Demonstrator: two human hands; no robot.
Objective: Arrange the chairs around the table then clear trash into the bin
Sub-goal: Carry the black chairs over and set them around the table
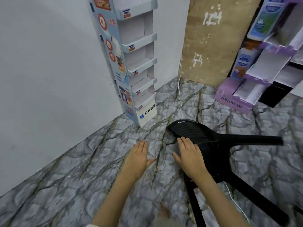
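black chair lies tipped on the floor; right hand spread over it, left hand beside, each grip open, empty, likely set to stand it up.

black chair | tipped over on floor | legs pointing right

Lower legs of the black chair beyond the bottom edge — purple stand half beyond the right edge

The single head view looks forward and steeply down, close over the floor.
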